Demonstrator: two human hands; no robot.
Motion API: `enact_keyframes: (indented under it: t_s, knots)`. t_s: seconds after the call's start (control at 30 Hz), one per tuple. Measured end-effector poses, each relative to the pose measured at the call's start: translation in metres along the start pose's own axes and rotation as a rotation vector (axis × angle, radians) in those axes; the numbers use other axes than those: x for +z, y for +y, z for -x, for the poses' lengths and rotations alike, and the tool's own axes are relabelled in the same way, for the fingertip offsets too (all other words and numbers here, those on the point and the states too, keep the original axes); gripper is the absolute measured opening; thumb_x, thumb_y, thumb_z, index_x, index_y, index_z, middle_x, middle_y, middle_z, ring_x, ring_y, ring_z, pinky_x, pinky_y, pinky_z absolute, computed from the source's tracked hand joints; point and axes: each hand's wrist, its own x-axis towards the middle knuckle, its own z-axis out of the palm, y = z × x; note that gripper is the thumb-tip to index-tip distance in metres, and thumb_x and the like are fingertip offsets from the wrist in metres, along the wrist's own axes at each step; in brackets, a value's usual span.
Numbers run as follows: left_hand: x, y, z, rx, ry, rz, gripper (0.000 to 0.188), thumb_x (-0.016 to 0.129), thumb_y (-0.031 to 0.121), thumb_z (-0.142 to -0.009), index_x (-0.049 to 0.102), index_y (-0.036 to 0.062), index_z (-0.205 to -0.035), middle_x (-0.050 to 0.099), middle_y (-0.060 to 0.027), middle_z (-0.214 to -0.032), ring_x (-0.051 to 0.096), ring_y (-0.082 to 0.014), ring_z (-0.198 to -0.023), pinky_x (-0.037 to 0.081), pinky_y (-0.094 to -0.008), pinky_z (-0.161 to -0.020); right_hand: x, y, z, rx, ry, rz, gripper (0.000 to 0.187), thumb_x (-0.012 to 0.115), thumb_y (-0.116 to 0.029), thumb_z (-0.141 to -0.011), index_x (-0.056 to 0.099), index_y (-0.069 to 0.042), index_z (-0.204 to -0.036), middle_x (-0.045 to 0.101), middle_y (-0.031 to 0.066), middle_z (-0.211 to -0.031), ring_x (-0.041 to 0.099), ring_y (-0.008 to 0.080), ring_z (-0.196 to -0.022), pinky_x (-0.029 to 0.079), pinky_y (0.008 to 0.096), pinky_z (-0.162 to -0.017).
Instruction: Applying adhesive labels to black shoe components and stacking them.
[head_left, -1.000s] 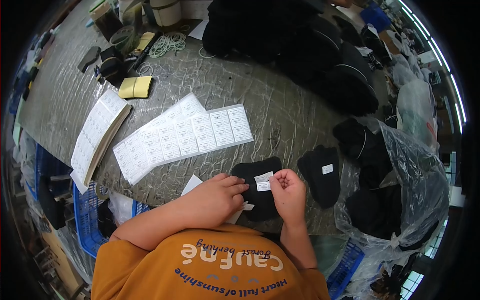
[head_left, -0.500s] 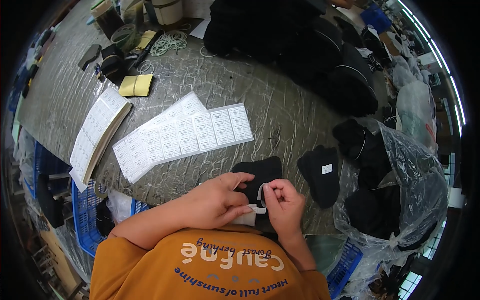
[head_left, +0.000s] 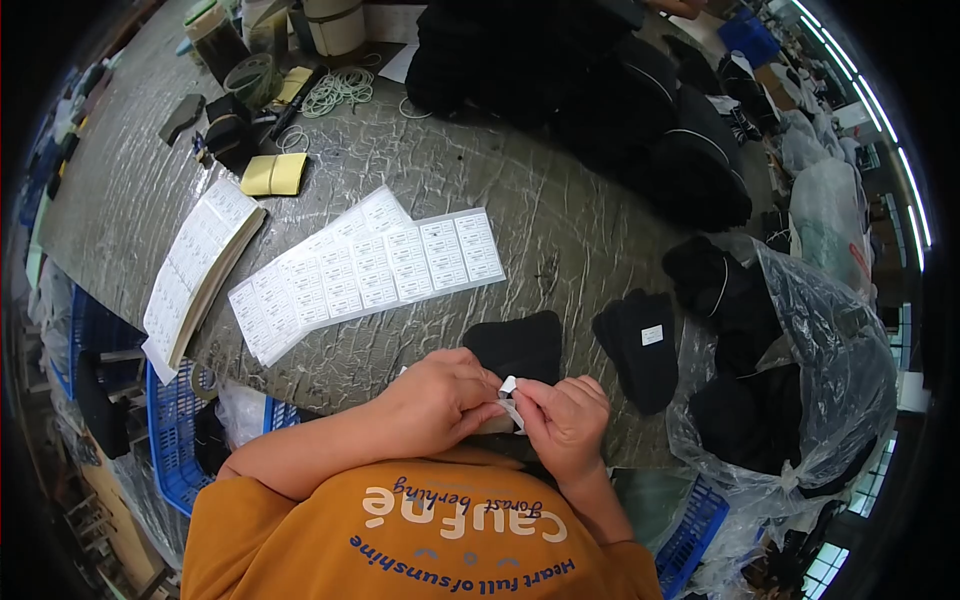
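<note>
My left hand (head_left: pixel 437 400) and my right hand (head_left: pixel 567 422) meet at the near table edge, fingertips almost touching. A small curled white label (head_left: pixel 509 384) is pinched by my right thumb and forefinger. My left fingers are closed at the same spot, by a pale strip whose far end they cover. Just beyond them lies a folded black knit piece (head_left: pixel 515 342), its near part hidden by my hands. Right of it rests a second stack of black knit pieces (head_left: pixel 630 360), bearing a white sticker (head_left: pixel 652 335).
Label sheets (head_left: pixel 370 270) and a thick label stack (head_left: pixel 200 270) lie left. Behind them are a yellow bundle (head_left: pixel 275 174) and tangled bands (head_left: pixel 340 92). Black bundles (head_left: pixel 690 170) fill the far right, near a clear plastic bag (head_left: pixel 830 340). Blue crates (head_left: pixel 178 435) stand below table level.
My right hand has moved slightly down and left, toward my left hand. The translucent loop in its fingers is no longer seen there; a curled white label shows instead.
</note>
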Motion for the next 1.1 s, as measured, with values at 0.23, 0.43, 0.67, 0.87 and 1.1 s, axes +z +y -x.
enact_keyframes:
  t_s: [0.23, 0.43, 0.67, 0.87, 1.1]
  knots:
    - [-0.013, 0.002, 0.000, 0.000, -0.089, -0.026, 0.012, 0.073, 0.004, -0.074, 0.068, 0.0004, -0.085, 0.068, -0.0107, -0.092, 0.062, -0.0305, -0.086, 0.050, -0.0400, -0.077, -0.006, 0.003, 0.005, 0.166, -0.002, -0.104, 0.014, 0.075, -0.004, -0.076, 0.069, -0.006, -0.089, 0.050, 0.0003, -0.055, 0.049, 0.0140, -0.048, 0.038, 0.0280, -0.052]
    - [-0.020, 0.012, 0.002, 0.001, -0.133, -0.073, 0.011, 0.072, 0.009, -0.077, 0.068, 0.0012, -0.083, 0.060, -0.0173, -0.112, 0.059, -0.0328, -0.098, 0.048, -0.0414, -0.085, -0.006, 0.005, 0.014, 0.708, 0.053, -0.634, 0.004, 0.068, 0.002, -0.085, 0.065, 0.000, -0.087, 0.045, -0.0096, -0.061, 0.037, -0.0016, -0.055, 0.029, 0.0177, -0.048]
    - [-0.019, 0.009, 0.004, 0.001, -0.271, -0.194, 0.015, 0.069, 0.015, -0.078, 0.065, 0.0006, -0.081, 0.054, -0.0231, -0.127, 0.052, -0.0384, -0.115, 0.043, -0.0458, -0.096, -0.007, 0.022, 0.007, 0.785, -0.062, -0.656, 0.006, 0.066, -0.003, -0.088, 0.063, 0.000, -0.083, 0.047, -0.0094, -0.062, 0.039, -0.0016, -0.057, 0.030, 0.0169, -0.050]
    - [-0.007, 0.001, 0.006, 0.017, -0.353, -0.349, 0.020, 0.058, 0.018, -0.086, 0.062, -0.0015, -0.086, 0.049, -0.0260, -0.136, 0.045, -0.0416, -0.128, 0.036, -0.0479, -0.105, -0.001, 0.029, -0.008, 0.697, -0.105, -0.588, 0.010, 0.062, -0.005, -0.091, 0.058, -0.002, -0.083, 0.049, -0.0082, -0.063, 0.038, -0.0009, -0.056, 0.030, 0.0183, -0.049]
    - [-0.001, -0.001, 0.006, 0.022, -0.352, -0.380, 0.023, 0.057, 0.019, -0.086, 0.062, -0.0033, -0.088, 0.051, -0.0260, -0.135, 0.045, -0.0413, -0.127, 0.036, -0.0484, -0.106, 0.008, 0.042, -0.009, 0.780, -0.204, -0.707, 0.012, 0.059, -0.005, -0.093, 0.056, -0.002, -0.082, 0.049, -0.0080, -0.062, 0.037, -0.0014, -0.055, 0.028, 0.0196, -0.047]
